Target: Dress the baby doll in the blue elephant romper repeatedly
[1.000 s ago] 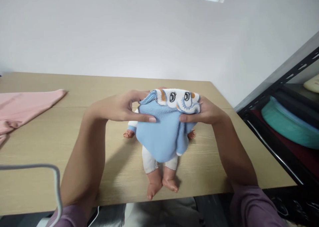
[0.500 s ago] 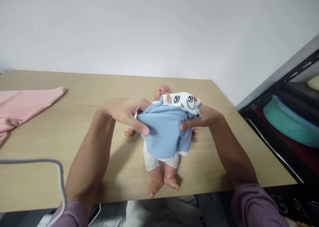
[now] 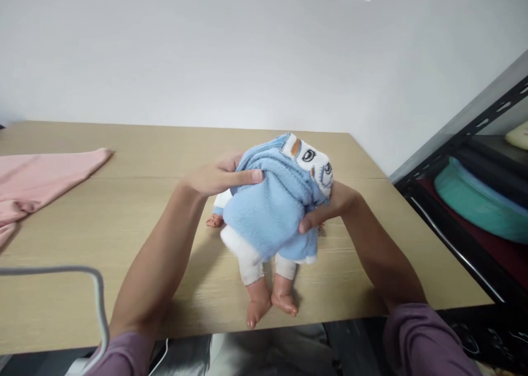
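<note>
Above a baby doll [image 3: 258, 302] I hold up a fluffy light-blue garment [image 3: 268, 216] with white trim and a white patch bearing embroidered eyes. My left hand [image 3: 223, 175] is closed on its upper left part, thumb on the front. Lower on the right side, my right hand [image 3: 334, 205] grips it with the thumb in front and the fingers behind. The doll lies on its back, feet towards me, in white trousers. One small hand and a white-and-blue sleeve show at its left; the garment hides its head and torso.
Pink cloth [image 3: 45, 183] lies on the wooden table [image 3: 144, 200] at the left. A grey cable or tube [image 3: 99, 293] curves over the near left. On the right, a black shelf rack [image 3: 457, 244] holds a folded teal item [image 3: 474, 200]. A white wall stands behind the table.
The garment has been raised and tilted, its embroidered patch now slanting down to the right and covering the doll's head. My left hand has moved up and slightly right with it.
</note>
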`<state>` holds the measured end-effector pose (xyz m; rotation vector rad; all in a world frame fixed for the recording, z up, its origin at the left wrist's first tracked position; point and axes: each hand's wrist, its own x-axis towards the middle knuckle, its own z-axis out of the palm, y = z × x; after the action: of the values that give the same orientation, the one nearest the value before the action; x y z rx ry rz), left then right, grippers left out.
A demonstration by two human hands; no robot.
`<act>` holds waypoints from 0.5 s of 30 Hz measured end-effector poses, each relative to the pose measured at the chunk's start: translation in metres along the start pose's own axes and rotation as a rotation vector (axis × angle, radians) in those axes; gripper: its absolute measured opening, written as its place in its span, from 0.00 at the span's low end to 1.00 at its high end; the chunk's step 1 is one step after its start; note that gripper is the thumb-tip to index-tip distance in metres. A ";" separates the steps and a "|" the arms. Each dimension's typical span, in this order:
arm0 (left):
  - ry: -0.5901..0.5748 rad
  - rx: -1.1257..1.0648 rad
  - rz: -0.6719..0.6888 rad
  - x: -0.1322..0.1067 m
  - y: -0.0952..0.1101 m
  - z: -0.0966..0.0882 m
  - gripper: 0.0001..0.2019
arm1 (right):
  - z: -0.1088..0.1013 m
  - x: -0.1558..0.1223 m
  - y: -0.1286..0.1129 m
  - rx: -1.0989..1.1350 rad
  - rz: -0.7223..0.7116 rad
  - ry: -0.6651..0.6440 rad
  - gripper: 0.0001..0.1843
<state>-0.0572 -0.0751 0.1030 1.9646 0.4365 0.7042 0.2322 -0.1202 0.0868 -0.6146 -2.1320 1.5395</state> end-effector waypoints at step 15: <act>-0.164 -0.235 0.228 0.008 -0.006 -0.005 0.27 | 0.013 0.009 -0.001 0.141 -0.010 0.157 0.34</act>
<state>-0.0542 -0.0647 0.1015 1.8458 0.0268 0.6963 0.2169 -0.1252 0.0844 -0.6520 -1.8910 1.5658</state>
